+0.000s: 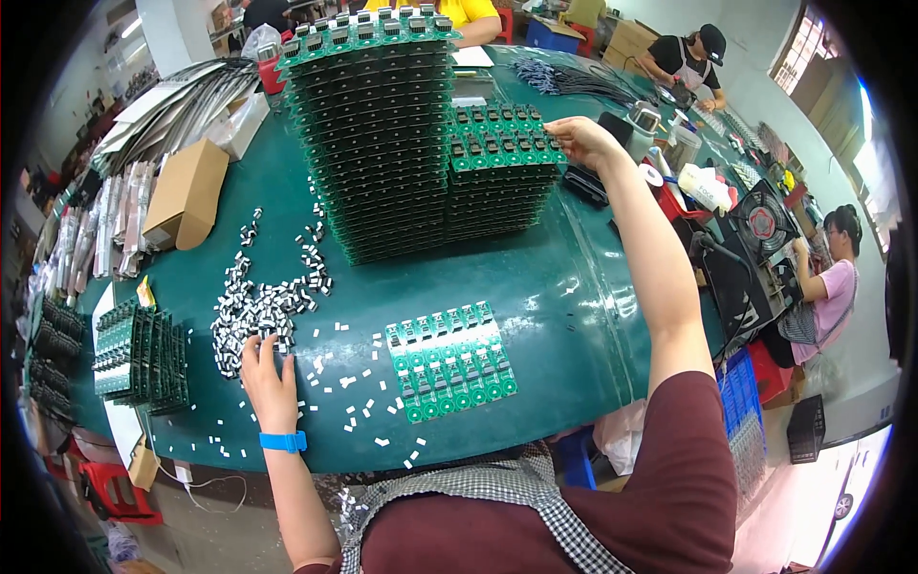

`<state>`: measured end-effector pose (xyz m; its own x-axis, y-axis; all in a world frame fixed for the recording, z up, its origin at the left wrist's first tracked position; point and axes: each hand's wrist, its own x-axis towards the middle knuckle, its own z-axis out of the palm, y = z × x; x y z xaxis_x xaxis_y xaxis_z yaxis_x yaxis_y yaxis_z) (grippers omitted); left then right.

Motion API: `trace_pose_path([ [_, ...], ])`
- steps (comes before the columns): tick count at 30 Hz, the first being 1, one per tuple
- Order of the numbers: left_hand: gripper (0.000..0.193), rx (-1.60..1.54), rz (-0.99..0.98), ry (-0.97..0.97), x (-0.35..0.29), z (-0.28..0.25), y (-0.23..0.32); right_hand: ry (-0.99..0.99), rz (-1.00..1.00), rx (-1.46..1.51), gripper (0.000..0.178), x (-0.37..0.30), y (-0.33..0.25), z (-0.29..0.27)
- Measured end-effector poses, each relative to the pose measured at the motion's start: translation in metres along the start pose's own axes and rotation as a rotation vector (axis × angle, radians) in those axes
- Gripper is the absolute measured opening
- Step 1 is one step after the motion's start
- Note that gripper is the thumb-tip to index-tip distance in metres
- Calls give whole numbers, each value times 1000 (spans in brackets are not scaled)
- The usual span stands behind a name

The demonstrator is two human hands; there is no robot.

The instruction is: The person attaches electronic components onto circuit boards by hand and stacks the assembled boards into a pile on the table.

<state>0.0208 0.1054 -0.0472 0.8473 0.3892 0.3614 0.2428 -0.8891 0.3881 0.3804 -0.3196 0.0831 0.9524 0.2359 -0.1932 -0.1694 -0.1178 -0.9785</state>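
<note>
My left hand (271, 385) rests at the near edge of a heap of small black-and-white parts (273, 308), its fingers apart and touching them; whether a part is between the fingertips is hidden. With arm stretched out, my right hand (585, 142) pinches the right edge of the top green circuit board panel (507, 145) on the shorter stack. A taller stack of similar panels (382, 143) stands against its left side. Flat on the table before me lies a single circuit board panel (451, 364), carrying rows of small mounted components.
Small white pieces (359, 409) are strewn between heap and panel. More boards (142, 356) stand at the left, near a cardboard box (188, 196). Cables (583, 81) lie at the back. A black fan unit (760, 225) stands right. Co-workers sit around the green table (574, 287).
</note>
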Motion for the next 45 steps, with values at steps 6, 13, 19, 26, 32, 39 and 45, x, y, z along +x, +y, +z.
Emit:
trace_pose_path([
  [6, 31, -63, 13, 8, 3, 5, -1, 1, 14, -55, 13, -5, 3, 6],
  [13, 32, -69, 74, 69, 10, 5, -6, 153, -206, -382, 28, -9, -4, 8],
  [19, 26, -145, 115, 79, 6, 15, -8, 442, -668, -315, 24, -46, 2, -30],
  [26, 20, -224, 158, 106, -6, 9, 3, -131, -555, -607, 39, -181, 66, 112],
  [32, 19, -174, 192, 85, 1, 1, 5, -315, -487, -699, 41, -183, 109, 159],
  [39, 20, -447, 205, 58, -3, -14, 40, -315, -520, -886, 35, -194, 105, 166],
  [45, 23, -802, 189, -78, -30, -22, 93, -550, -64, -15, 32, -216, 95, 226],
])
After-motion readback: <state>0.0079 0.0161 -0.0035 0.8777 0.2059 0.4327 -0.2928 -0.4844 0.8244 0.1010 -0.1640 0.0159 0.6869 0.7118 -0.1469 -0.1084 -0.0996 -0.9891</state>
